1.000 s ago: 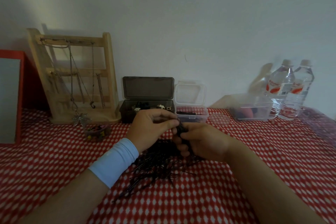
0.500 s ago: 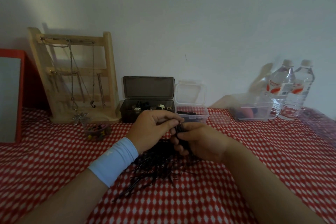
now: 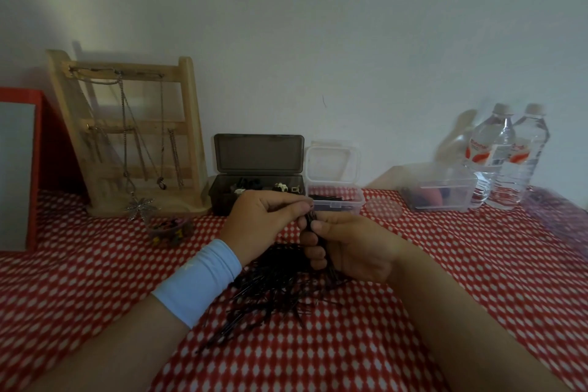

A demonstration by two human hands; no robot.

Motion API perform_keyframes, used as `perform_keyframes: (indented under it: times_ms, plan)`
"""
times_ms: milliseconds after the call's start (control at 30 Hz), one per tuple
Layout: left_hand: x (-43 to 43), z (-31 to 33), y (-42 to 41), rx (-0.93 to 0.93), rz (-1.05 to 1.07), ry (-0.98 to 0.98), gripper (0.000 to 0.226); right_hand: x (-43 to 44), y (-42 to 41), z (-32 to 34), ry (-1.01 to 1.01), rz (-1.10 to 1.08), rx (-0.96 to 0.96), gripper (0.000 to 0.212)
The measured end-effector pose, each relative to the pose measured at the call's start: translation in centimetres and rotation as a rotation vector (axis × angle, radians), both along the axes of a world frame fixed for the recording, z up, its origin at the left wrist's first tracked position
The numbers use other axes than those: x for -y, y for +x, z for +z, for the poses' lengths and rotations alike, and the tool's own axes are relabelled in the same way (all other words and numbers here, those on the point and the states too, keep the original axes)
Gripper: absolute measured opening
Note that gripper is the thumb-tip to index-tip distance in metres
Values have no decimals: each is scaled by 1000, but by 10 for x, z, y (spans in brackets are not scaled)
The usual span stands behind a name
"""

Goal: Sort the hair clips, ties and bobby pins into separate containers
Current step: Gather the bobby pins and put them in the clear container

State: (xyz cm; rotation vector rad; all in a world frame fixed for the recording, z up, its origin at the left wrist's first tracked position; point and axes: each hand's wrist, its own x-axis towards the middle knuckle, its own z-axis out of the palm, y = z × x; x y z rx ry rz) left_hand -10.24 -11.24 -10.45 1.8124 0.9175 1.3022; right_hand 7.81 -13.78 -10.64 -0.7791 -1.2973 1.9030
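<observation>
A pile of black bobby pins lies on the red checked cloth in front of me. My right hand grips an upright bundle of bobby pins above the pile. My left hand, with a light blue wristband, pinches the top of that bundle. Behind the hands stand a dark open box holding hair clips and a small clear open box with bobby pins in it. A larger clear container at the right holds dark and pink items.
A wooden jewellery stand with chains stands at the back left beside a red-framed board. A small clear dish of small items sits before it. Two water bottles stand at the back right. A clear round lid lies on the cloth.
Both hands have stayed together over the pile. My left fingers shifted slightly along the top of the bundle that my right hand holds.
</observation>
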Motion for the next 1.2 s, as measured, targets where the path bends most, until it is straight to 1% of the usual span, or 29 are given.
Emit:
perform_keyframes:
  times_ms: [67, 167, 267, 300, 367, 467, 500, 533, 600, 667, 700, 800, 900, 1033, 1100, 1133, 1167, 1200]
  plan:
    - [1, -2, 1, -54, -1, 6, 15, 2, 0, 1, 13, -15, 44, 21]
    - [0, -4, -2, -250, -22, 20, 18, 4, -1, 0, 11, -12, 142, 22]
    - [1, 1, -7, -365, -87, 30, 21, 3, -2, -1, -38, -16, 145, 21]
    - [1, 3, -8, -357, -114, 0, 24, 3, -3, -1, -49, -31, 137, 21]
    - [0, 4, -7, -236, -167, -133, 28, 1, -2, 0, -62, -53, 92, 19]
    - [-1, 1, 1, 46, -276, -382, 30, -1, 0, 8, -66, -96, -114, 17]
    - [1, -1, 5, 84, -341, -428, 28, -2, 1, 11, -61, -131, -201, 16]
    - [4, -3, 8, 55, -369, -427, 23, -2, 2, 13, -49, -179, -282, 15]
    - [9, -5, 12, -161, -322, -343, 17, -3, 1, 15, -4, -284, -412, 18]
    - [11, -6, 14, -371, -292, -264, 18, -5, 0, 14, 39, -367, -489, 22]
    - [10, -6, 14, -414, -276, -246, 18, -5, 1, 14, 60, -391, -512, 22]
    - [12, -3, 16, -351, -224, -237, 21, -7, 1, 14, 115, -410, -519, 20]
    - [15, -4, 18, -218, -232, -297, 22, -7, -6, 9, 149, -388, -453, 19]
    - [16, -6, 19, -158, -193, -334, 21, -7, -11, 7, 179, -397, -366, 21]
    - [15, -1, 17, -200, -192, -334, 16, -7, -9, 8, 180, -418, -373, 23]
    - [12, 1, 14, -284, -194, -316, 11, -8, -8, 8, 178, -425, -369, 24]
    - [10, 5, 10, -405, -188, -291, 14, -8, -7, 9, 172, -428, -358, 25]
    - [5, 7, 4, -530, -154, -274, 25, -8, -5, 9, 162, -426, -347, 25]
